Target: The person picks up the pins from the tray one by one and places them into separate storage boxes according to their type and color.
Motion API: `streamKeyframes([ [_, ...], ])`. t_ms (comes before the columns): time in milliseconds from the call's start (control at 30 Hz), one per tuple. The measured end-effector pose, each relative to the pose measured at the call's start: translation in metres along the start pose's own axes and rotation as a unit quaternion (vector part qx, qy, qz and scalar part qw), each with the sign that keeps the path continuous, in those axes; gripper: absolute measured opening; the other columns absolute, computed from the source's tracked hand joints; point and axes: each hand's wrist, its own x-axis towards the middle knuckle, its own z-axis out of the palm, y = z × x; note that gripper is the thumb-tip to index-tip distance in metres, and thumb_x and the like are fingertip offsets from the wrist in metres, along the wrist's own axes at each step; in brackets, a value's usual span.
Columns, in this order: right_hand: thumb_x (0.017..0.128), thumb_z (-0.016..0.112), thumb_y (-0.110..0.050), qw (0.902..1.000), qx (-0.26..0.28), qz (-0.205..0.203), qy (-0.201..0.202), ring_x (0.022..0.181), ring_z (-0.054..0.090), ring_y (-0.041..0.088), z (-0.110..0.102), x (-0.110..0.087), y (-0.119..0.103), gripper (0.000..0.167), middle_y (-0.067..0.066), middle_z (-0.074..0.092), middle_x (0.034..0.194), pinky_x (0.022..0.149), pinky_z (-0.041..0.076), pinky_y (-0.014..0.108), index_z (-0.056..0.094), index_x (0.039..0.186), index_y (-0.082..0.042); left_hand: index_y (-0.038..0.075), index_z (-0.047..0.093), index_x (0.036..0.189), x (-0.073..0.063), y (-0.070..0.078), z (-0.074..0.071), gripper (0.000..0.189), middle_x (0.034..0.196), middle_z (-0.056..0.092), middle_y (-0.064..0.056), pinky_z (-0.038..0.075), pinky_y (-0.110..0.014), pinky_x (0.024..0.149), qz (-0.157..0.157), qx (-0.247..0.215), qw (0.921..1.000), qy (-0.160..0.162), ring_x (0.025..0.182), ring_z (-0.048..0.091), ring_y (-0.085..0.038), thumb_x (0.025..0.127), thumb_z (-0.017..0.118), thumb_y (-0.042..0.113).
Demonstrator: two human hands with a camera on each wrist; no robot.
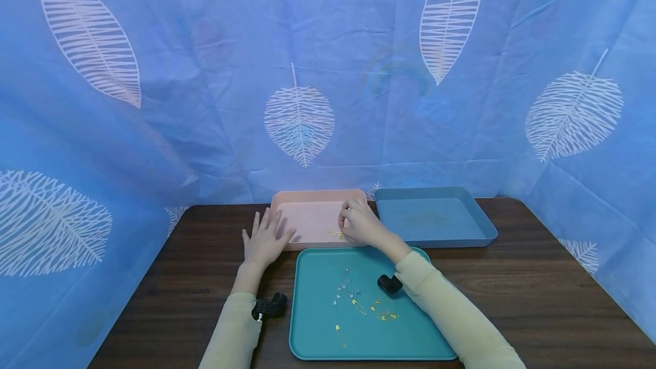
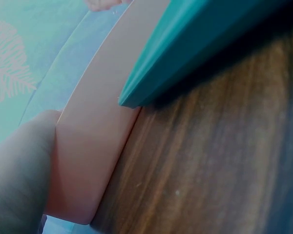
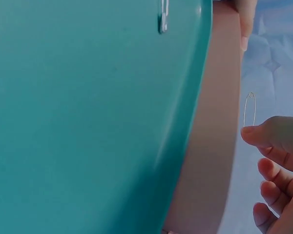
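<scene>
In the right wrist view, my right hand (image 3: 281,180) pinches a thin safety pin (image 3: 255,109) between thumb and finger, its coiled end sticking up. The head view has that right hand (image 1: 361,225) over the right part of the pink tray (image 1: 302,215), where a few yellow safety pins (image 1: 335,234) lie. My left hand (image 1: 262,245) rests at the pink tray's left edge with fingers spread; its thumb (image 2: 27,161) touches the rim. Several gold safety pins (image 1: 359,307) and silver safety pins (image 1: 342,287) lie scattered on the teal tray (image 1: 318,337) in front.
A blue tray (image 1: 435,215) stands to the right of the pink one. All three trays are on a dark wooden table (image 1: 538,300). A blue leaf-patterned cloth (image 1: 359,118) hangs behind and at the sides.
</scene>
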Motion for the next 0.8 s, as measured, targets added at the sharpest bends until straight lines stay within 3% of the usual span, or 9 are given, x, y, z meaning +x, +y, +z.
streamKeyframes([
  [233,0.084,0.067,-0.006,0.9991,0.007,0.038,-0.019,0.091,0.044,0.025,0.011,0.009,0.008,0.02,0.003,0.054,0.093,0.096,0.038,0.051,0.062,0.068,-0.018,0.027,0.024,0.156,0.0,0.001,0.0,0.079,0.165,0.011,-0.009,0.006,-0.075,0.111,-0.003,0.003,1.0,0.004,0.152,0.005,-0.038,0.092,0.045,0.067],
  [400,0.083,0.069,-0.007,0.9978,0.008,0.064,-0.017,0.094,0.046,0.025,0.017,0.014,0.014,0.022,0.002,0.054,0.09,0.108,0.034,0.054,0.062,0.066,-0.019,0.026,0.025,0.156,0.001,0.002,0.001,0.078,0.165,0.012,-0.009,0.006,-0.076,0.111,-0.007,0.006,0.9999,0.003,0.152,0.006,-0.038,0.092,0.046,0.067],
  [633,0.084,0.071,-0.007,0.998,0.003,0.062,0.008,0.118,0.048,0.036,0.018,0.019,0.015,0.02,0.004,0.055,0.091,0.117,0.023,0.059,0.064,0.068,-0.017,0.026,0.024,0.156,0.0,0.003,-0.001,0.079,0.166,0.011,-0.009,0.005,-0.075,0.111,-0.011,0.005,0.9999,-0.003,0.152,0.004,-0.038,0.092,0.046,0.067],
  [800,0.085,0.071,-0.008,0.997,-0.001,0.076,0.015,0.125,0.045,0.039,0.017,0.022,0.012,0.018,0.006,0.056,0.095,0.118,0.024,0.056,0.064,0.07,-0.016,0.026,0.023,0.156,0.0,0.003,-0.001,0.079,0.166,0.011,-0.009,0.005,-0.076,0.111,-0.009,0.001,1.0,-0.005,0.153,0.003,-0.037,0.092,0.046,0.067],
])
